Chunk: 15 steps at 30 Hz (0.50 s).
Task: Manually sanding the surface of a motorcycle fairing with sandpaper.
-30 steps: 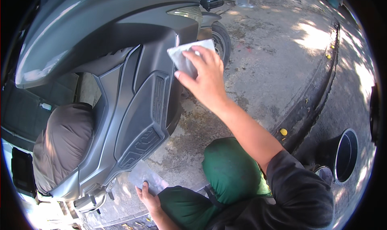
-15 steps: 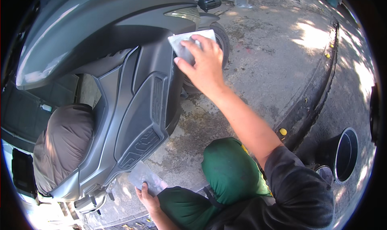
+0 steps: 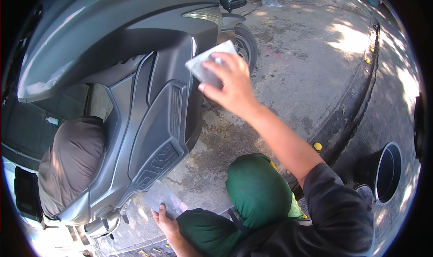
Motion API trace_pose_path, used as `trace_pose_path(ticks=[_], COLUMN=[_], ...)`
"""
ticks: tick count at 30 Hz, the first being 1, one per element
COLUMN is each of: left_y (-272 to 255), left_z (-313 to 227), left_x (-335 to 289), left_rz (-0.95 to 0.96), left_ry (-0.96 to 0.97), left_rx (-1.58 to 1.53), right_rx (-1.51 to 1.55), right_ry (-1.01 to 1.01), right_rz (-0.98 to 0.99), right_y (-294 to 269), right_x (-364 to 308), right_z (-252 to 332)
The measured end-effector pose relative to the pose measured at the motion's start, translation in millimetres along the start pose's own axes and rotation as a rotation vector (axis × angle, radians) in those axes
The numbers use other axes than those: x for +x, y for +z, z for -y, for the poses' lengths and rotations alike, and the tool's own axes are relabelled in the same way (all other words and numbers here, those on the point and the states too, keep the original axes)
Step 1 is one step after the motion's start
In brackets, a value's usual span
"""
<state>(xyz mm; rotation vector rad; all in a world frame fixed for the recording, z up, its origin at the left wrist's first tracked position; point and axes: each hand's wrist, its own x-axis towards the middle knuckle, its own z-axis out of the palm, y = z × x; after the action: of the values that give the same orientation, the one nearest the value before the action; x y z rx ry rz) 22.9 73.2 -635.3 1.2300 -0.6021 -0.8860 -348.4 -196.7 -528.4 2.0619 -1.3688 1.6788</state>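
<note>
A grey motor scooter (image 3: 144, 83) fills the left side, its front wheel (image 3: 245, 47) pointing to the far middle. My right hand (image 3: 232, 79) reaches out beside the scooter's front side panel, fingers spread over a flat, light-grey square pad (image 3: 200, 63) and thumb at its near edge. The pad overlaps the panel's edge; whether it touches the panel I cannot tell. Low down near the footboard (image 3: 158, 135), my left hand (image 3: 166, 223) pinches a thin, pale grey sheet (image 3: 162, 197) between thumb and fingers, beside my green-clad knee.
A brown cloth cover (image 3: 74, 158) wraps the scooter's seat. To the right stands a black bucket (image 3: 388, 173) on the concrete ground (image 3: 288, 76). A groove (image 3: 356, 121) runs along the ground, with a small yellow fruit-like thing (image 3: 317, 146) beside it.
My right hand has moved nearer to me and slightly right, with the pad tilting as it came down along the panel. The left hand and its sheet stay about where they were.
</note>
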Motion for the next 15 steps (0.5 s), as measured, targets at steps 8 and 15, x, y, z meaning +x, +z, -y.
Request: trace_pose_path(ticks=[8, 15], left_y=[5.0, 4.7], left_z=[-3.2, -1.1], left_x=[-1.4, 0.8], left_rz=[-0.034, -0.013], left_ry=[0.004, -0.001], left_rx=[0.015, 0.006], right_rx=[-0.029, -0.016], right_ry=[-0.046, -0.112], right_rz=[-0.048, -0.02], right_y=[-4.7, -1.7], right_x=[46.0, 41.1], right_z=[-37.6, -43.1])
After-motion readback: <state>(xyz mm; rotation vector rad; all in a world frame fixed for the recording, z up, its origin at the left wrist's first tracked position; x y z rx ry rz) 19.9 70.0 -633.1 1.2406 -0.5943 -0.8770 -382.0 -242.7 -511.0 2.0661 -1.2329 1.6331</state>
